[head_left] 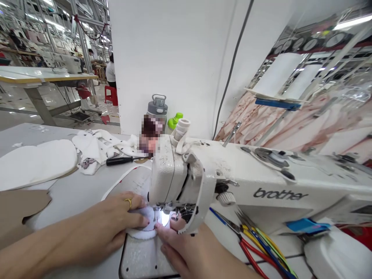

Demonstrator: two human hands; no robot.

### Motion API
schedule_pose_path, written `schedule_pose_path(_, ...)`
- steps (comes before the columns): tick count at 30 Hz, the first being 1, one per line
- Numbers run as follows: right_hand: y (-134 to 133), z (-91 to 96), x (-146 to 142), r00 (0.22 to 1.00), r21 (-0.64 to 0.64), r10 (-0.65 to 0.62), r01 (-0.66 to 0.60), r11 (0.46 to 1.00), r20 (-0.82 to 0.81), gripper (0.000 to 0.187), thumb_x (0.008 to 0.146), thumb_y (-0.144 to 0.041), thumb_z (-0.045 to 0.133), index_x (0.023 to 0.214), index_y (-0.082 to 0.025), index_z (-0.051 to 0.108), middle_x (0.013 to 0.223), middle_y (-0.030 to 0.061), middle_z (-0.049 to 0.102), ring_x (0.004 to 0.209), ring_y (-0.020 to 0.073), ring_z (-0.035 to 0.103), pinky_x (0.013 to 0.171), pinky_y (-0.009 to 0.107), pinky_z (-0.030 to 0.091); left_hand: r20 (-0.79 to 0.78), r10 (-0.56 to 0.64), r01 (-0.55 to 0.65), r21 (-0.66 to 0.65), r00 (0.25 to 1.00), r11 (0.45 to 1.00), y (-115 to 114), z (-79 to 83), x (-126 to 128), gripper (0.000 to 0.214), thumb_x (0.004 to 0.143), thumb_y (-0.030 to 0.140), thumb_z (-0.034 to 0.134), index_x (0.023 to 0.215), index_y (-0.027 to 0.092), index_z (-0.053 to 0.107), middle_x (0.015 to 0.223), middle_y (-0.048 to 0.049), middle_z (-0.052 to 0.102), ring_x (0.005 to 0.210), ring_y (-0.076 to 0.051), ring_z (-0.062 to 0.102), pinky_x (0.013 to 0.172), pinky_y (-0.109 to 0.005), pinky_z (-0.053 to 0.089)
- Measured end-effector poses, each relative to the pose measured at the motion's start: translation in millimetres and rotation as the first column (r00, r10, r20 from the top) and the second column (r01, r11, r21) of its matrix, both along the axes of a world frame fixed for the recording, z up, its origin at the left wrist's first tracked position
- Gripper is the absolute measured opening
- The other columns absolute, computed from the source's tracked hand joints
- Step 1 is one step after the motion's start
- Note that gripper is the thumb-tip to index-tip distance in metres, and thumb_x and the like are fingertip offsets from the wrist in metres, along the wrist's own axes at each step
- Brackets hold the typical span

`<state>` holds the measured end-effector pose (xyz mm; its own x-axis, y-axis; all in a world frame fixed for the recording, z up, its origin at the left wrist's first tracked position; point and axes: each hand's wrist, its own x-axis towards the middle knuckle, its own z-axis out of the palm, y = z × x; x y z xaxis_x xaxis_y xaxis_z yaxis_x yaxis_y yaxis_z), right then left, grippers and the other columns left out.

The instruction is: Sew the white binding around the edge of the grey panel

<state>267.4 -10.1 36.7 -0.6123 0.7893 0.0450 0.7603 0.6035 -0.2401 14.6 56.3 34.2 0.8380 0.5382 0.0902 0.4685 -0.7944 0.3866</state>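
Observation:
A white sewing machine stands before me, its lamp lighting the needle area. Under the presser foot lies a rounded fabric piece with a white edge and small red marks. My left hand, wearing a gold ring, rests flat on this piece, fingers stretched towards the needle. On the near side of the foot is my right hand. Its index fingertip touches the fabric's edge beside the foot, with the thumb apart from it; the machine head partly hides this hand.
A black-handled screwdriver and white fabric scraps lie behind. White padded pieces are at left. Pliers and other tools lie right, near a white roll. A grey bottle stands by the wall.

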Motion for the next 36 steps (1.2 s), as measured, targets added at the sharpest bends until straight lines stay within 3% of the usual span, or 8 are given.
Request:
schedule_pose_path(7, -1.9, -13.3, -3.8, 0.998, 0.079, -0.047, 0.050, 0.996, -0.042, 0.033, 0.097, -0.027, 0.045, 0.121, -0.019, 0.066, 0.098, 0.0078, 0.071, 0.081, 0.0264, 0.065, 0.072, 0.037, 0.050, -0.050, -0.026, 0.026, -0.014, 0.998, 1.000, 8.7, -0.6, -2.7, 0.057, 0.074, 0.001, 0.049, 0.116, 0.037, 0.064, 0.126, 0.0003, 0.060, 0.115, -0.024, 0.058, 0.096, -0.034, 0.046)
schedule_pose_path(10, -2.1, -13.0, -4.0, 0.995, 0.100, -0.042, 0.051, 0.994, -0.088, 0.031, 0.097, -0.027, 0.046, 0.119, -0.019, 0.066, 0.101, 0.0073, 0.071, 0.084, 0.0254, 0.065, 0.076, 0.036, 0.050, -0.030, -0.019, 0.019, -0.008, 0.999, 1.000, 10.4, -2.0, -3.1, 0.058, 0.074, 0.000, 0.048, 0.115, 0.037, 0.064, 0.124, 0.0008, 0.060, 0.115, -0.023, 0.057, 0.096, -0.033, 0.045)
schedule_pose_path(16, -3.4, -11.7, -4.5, 0.997, 0.067, -0.074, 0.075, 0.995, -0.014, 0.032, 0.097, -0.029, 0.048, 0.122, -0.022, 0.067, 0.101, 0.0072, 0.071, 0.082, 0.0260, 0.065, 0.072, 0.037, 0.050, 0.004, 0.001, -0.001, 0.003, 1.000, 1.000, 13.1, -5.9, -2.6, 0.054, 0.078, 0.004, 0.046, 0.117, 0.039, 0.062, 0.116, 0.0009, 0.062, 0.108, -0.022, 0.058, 0.095, -0.034, 0.044)
schedule_pose_path(20, -2.2, -11.8, -2.7, 0.992, 0.109, -0.059, 0.071, 0.992, -0.113, 0.030, 0.096, -0.026, 0.051, 0.120, -0.021, 0.067, 0.101, 0.0058, 0.072, 0.082, 0.0237, 0.065, 0.074, 0.034, 0.048, -0.035, 0.048, -0.045, 0.078, 0.998, 0.996, 11.0, -6.7, -1.4, 0.055, 0.077, 0.004, 0.046, 0.116, 0.040, 0.063, 0.113, -0.0003, 0.063, 0.098, -0.023, 0.060, 0.089, -0.036, 0.045)
schedule_pose_path(25, 1.1, -12.4, 1.4, 0.986, 0.096, -0.037, 0.054, 0.994, -0.164, 0.024, 0.098, -0.024, 0.047, 0.111, -0.020, 0.068, 0.099, 0.0051, 0.071, 0.086, 0.0217, 0.064, 0.076, 0.032, 0.046, -0.083, 0.078, -0.069, 0.104, 0.994, 0.992, 3.4, -5.3, -1.6, 0.040, 0.086, 0.015, 0.047, 0.114, 0.037, 0.064, 0.105, -0.0035, 0.061, 0.094, -0.025, 0.060, 0.083, -0.039, 0.046)
schedule_pose_path(30, 0.3, -10.0, 2.0, 0.996, 0.091, -0.028, 0.036, 0.995, -0.089, 0.026, 0.101, -0.027, 0.044, 0.108, -0.019, 0.067, 0.090, 0.0074, 0.070, 0.079, 0.0217, 0.064, 0.069, 0.031, 0.045, -0.158, 0.088, -0.073, 0.103, 0.984, 0.992, -4.1, 3.4, 3.1, 0.031, 0.090, 0.028, 0.053, 0.117, 0.035, 0.065, 0.108, -0.0072, 0.064, 0.100, -0.031, 0.061, 0.084, -0.047, 0.051)
schedule_pose_path(33, -1.0, -6.6, -0.2, 0.997, 0.098, -0.023, 0.031, 0.995, -0.079, 0.024, 0.100, -0.029, 0.048, 0.115, -0.021, 0.066, 0.097, 0.0081, 0.071, 0.090, 0.0239, 0.066, 0.078, 0.033, 0.047, -0.147, 0.091, -0.069, 0.150, 0.985, 0.986, -12.3, -6.4, 5.9, 0.031, 0.091, 0.035, 0.055, 0.120, 0.033, 0.066, 0.113, -0.0096, 0.067, 0.100, -0.032, 0.064, 0.083, -0.049, 0.054)
schedule_pose_path(36, -1.9, -4.4, -2.2, 0.996, 0.099, -0.025, 0.033, 0.995, -0.080, 0.024, 0.100, -0.027, 0.047, 0.112, -0.023, 0.067, 0.099, 0.0055, 0.071, 0.091, 0.0239, 0.066, 0.080, 0.033, 0.047, -0.094, 0.120, -0.092, 0.262, 0.988, 0.961, -23.1, -28.3, 7.8, 0.034, 0.090, 0.032, 0.053, 0.121, 0.028, 0.066, 0.114, -0.0141, 0.067, 0.094, -0.035, 0.064, 0.073, -0.052, 0.056)
